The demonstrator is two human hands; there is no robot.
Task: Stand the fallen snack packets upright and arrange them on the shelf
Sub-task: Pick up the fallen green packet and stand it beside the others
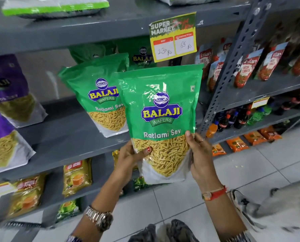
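Observation:
I hold a green Ratlami Sev packet upright in front of the grey shelf. My left hand grips its lower left corner, thumb on the front. My right hand clasps its lower right edge. The packet's bottom hangs below the shelf's front edge. Behind it and to the left, a second green Ratlami Sev packet stands on the shelf, leaning back. More green packets stand further back, partly hidden by a price tag.
Purple sev packets lean at the left of the same shelf. A yellow price tag hangs from the shelf above. A perforated steel upright stands to the right, with ketchup pouches beyond it. Tea packets sit below.

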